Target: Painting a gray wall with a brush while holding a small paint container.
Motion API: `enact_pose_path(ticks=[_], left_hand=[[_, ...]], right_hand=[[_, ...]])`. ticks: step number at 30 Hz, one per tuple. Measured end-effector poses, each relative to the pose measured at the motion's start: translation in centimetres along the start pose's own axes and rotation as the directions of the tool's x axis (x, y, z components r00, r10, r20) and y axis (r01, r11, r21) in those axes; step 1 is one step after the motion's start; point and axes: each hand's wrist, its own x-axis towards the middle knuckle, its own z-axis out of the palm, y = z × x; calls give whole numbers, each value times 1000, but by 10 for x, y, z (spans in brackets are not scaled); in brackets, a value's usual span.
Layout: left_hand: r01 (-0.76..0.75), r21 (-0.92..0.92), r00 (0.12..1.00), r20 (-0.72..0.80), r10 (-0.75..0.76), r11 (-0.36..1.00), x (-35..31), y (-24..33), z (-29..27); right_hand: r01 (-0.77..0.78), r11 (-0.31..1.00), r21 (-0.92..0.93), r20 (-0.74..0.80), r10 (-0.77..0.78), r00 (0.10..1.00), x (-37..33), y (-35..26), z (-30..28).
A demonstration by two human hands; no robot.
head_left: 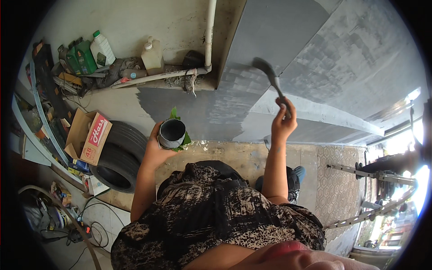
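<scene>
My left hand [158, 149] is wrapped round a small round cup [168, 143] with grey paint inside. Green leaves [185, 141] stick out between the cup and my fingers. Up and to the right, my right hand [286, 116] grips the handle of a paintbrush [272, 80]. The brush's dark bristles are at the wall [274, 31], which carries patchy grey paint in lighter and darker areas. Whether the bristles touch the surface I cannot tell. A paler, unevenly coated strip [310, 107] runs below the brush.
Stacked tyres [108, 173] and an open cardboard box [101, 135] stand on the left. Bottles and jugs [102, 49] crowd a ledge by a white pipe [209, 31]. Loose cables [101, 225] lie lower left. A metal ladder [382, 210] is at the right.
</scene>
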Motion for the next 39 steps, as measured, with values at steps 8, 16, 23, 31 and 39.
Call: enact_pose_path(ticks=[8,16,23,31,39], left_hand=[[-20,63,1000,-1,20,998,-5,20,45],[-34,47,998,52,32,998,-5,56,100],[-15,77,999,40,12,997,-8,74,141],[-27,105,996,87,18,994,-2,74,152],[-10,81,994,110,1,997,6,70,152]], right_hand=[[-52,999,-16,-62,51,997,2,17,-69],[115,992,-58,125,-107,986,26,31,-81],[-111,994,8,-73,112,991,38,65,-131],[84,994,63,71,-89,993,41,55,-110],[-4,1000,-24,-89,2,996,38,75,-128]])
